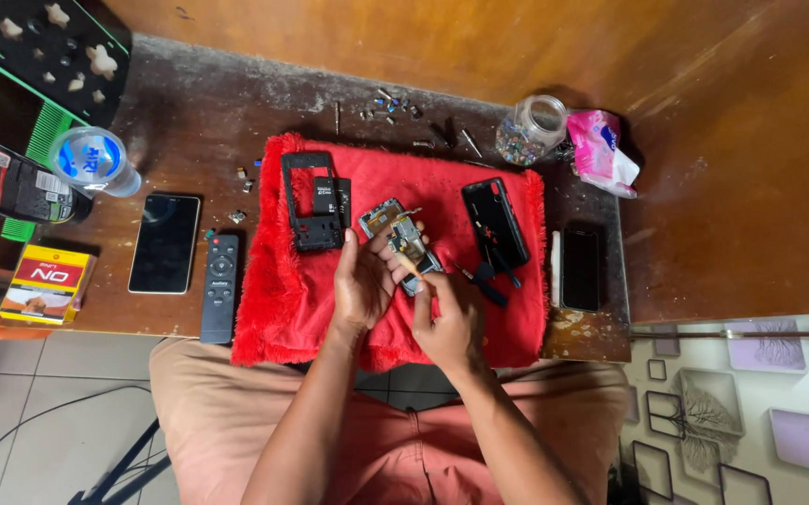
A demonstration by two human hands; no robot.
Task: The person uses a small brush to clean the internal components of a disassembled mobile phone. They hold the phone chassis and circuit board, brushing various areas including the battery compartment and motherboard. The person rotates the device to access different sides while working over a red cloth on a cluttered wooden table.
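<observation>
The small circuit board assembly point(404, 241) sits pinched in the fingers of the left hand point(365, 281), lifted just above the red fuzzy mat point(283, 290) so it stays steady. The right hand point(449, 323), closed around a thin tool point(411, 268), touches its tip to the board. Just beyond the left hand lies a black phone frame point(309, 201); right of both hands, a black phone shell point(495, 223) and screwdrivers point(484, 281) rest within reach, on the tabletop point(189, 122).

Black remote point(220, 286) and dark phone point(165, 242) left on worktop point(189, 122); water bottle point(94, 161) behind; screw jar point(530, 129), pink packet point(605, 150) far right.
</observation>
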